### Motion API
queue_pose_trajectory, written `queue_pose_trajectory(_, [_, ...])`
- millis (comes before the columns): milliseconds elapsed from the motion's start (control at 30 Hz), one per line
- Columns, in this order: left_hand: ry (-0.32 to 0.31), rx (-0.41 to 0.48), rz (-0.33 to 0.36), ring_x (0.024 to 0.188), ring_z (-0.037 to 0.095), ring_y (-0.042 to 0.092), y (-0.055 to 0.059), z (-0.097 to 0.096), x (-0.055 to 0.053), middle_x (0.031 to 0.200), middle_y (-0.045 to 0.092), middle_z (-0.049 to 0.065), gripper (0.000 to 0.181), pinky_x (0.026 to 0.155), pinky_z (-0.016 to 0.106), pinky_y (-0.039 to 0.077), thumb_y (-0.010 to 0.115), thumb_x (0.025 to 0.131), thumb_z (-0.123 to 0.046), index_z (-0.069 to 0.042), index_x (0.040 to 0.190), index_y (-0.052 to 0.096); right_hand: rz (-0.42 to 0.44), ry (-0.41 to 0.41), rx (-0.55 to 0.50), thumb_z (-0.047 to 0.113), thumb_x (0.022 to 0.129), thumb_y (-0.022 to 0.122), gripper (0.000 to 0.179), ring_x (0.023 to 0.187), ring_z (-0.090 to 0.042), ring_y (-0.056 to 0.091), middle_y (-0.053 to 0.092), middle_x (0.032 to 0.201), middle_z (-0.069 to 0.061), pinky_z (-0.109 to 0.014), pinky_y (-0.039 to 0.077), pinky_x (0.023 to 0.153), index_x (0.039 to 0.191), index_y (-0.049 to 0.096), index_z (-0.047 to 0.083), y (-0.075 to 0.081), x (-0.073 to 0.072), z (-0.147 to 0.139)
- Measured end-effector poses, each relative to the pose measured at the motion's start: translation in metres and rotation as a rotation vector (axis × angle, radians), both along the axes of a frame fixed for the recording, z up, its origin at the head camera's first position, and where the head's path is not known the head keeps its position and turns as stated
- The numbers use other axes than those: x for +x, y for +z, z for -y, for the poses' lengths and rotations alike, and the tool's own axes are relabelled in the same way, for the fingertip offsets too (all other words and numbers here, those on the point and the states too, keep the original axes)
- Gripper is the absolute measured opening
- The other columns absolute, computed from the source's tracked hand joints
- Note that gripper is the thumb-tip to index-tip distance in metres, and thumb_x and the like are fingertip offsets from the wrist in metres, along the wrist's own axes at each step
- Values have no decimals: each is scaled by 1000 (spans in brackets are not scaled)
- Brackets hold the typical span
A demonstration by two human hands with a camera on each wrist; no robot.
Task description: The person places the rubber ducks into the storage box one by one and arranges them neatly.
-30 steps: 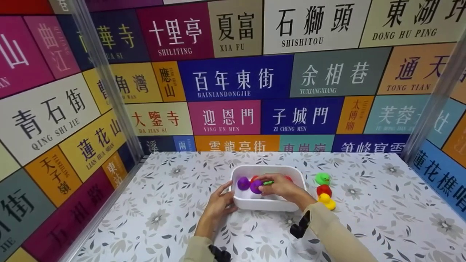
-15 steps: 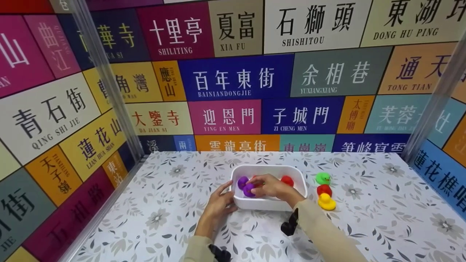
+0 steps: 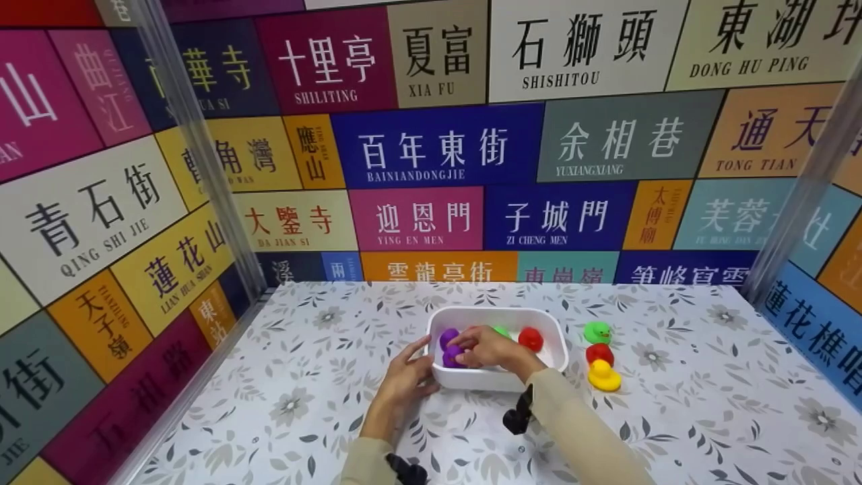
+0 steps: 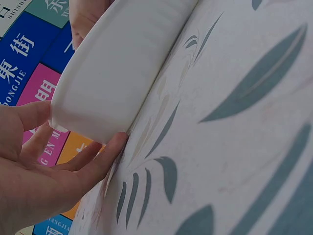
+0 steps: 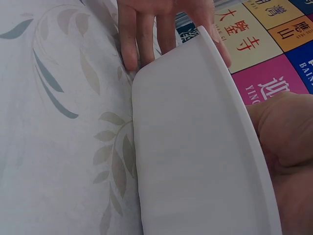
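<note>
In the head view a white plastic box (image 3: 481,380) stands on the table. My right hand (image 3: 497,349) reaches into its left part, thumb and fingers at a purple rubber duck (image 3: 451,358) in the near left corner. Another purple duck (image 3: 448,336) lies just behind. A red duck (image 3: 531,339) and a partly covered green one (image 3: 500,332) are farther right inside. Around the box's left end, my left hand (image 3: 404,376) rests with fairly straight fingers against wall and rim. In the right wrist view the box wall hides my right fingertips.
To the right of the box, a green duck (image 3: 597,332), a red duck (image 3: 599,353) and a yellow duck (image 3: 604,376) stand close together in a row. A floral cloth (image 3: 289,404) covers the table. Colourful sign-printed walls (image 3: 431,145) rise behind and beside it.
My right hand has moved left and toward me inside the box, bringing the purple duck beside the other purple one. The red and green ducks inside are now more exposed. My left hand stays put.
</note>
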State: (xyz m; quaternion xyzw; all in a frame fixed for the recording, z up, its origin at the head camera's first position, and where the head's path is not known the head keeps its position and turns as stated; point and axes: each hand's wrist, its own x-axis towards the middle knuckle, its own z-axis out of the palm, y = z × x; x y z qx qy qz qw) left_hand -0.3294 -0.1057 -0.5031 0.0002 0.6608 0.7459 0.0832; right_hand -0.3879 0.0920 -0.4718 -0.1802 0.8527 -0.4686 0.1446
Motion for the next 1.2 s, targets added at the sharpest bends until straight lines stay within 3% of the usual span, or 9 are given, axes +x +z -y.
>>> queue_pose_trajectory(300, [2, -38, -6, 96, 19, 66, 0, -2, 0, 132, 61, 26, 55, 83, 40, 60, 54, 100, -16, -10, 153, 39, -47, 30, 68, 0, 86, 73, 37, 101, -23, 67, 71, 117, -25, -20, 54, 65, 122, 70, -2, 1, -1, 8])
queue_pose_trajectory(400, [3, -36, 3, 96, 19, 66, 0, -2, 0, 134, 60, 26, 55, 83, 40, 60, 53, 100, -15, -11, 153, 40, -73, 42, 82, -1, 85, 74, 36, 104, -27, 68, 73, 114, -23, -21, 54, 74, 121, 71, -2, -1, -1, 11])
queue_pose_trajectory(567, [-3, -32, -3, 96, 19, 66, -1, -3, -1, 132, 61, 26, 54, 83, 40, 61, 53, 100, -14, -10, 153, 40, -83, 24, 94, 0, 83, 76, 35, 110, -33, 68, 74, 112, -20, -37, 54, 99, 118, 72, 1, -1, 1, 13])
queue_pose_trajectory(700, [-12, -26, -8, 96, 20, 66, -1, -3, -2, 132, 61, 26, 54, 83, 40, 60, 52, 101, -13, -9, 153, 40, -99, 26, 112, 1, 83, 77, 34, 108, -32, 69, 75, 111, -18, -43, 53, 102, 116, 74, 1, 0, 1, 13])
queue_pose_trajectory(800, [-18, -21, -13, 96, 20, 67, -1, -3, -2, 132, 61, 27, 54, 84, 41, 60, 52, 101, -13, -9, 153, 39, -101, 29, 126, 1, 82, 78, 34, 108, -30, 69, 75, 112, -17, -39, 54, 100, 116, 75, 3, 1, 2, 12])
queue_pose_trajectory(967, [-17, -18, -13, 97, 20, 67, -1, -2, -1, 133, 61, 27, 53, 86, 41, 60, 51, 102, -14, -9, 153, 38, -24, 22, 73, 1, 83, 77, 37, 96, -18, 67, 73, 117, -19, -26, 57, 74, 120, 73, 3, 8, 2, 4])
queue_pose_trajectory(1033, [-12, -17, -9, 97, 20, 67, 0, -1, 0, 132, 61, 27, 53, 86, 41, 60, 52, 102, -14, -9, 153, 39, -1, 26, 28, 1, 84, 75, 38, 91, -15, 65, 71, 121, -22, -26, 58, 67, 122, 70, 1, 12, 3, -1])
queue_pose_trajectory(1200, [9, -14, 1, 97, 19, 66, 0, 0, 0, 129, 62, 26, 54, 83, 39, 60, 54, 101, -14, -9, 153, 40, -36, 32, -39, 2, 89, 70, 36, 90, -16, 65, 67, 125, -27, -37, 61, 76, 124, 67, -3, 23, 7, -22])
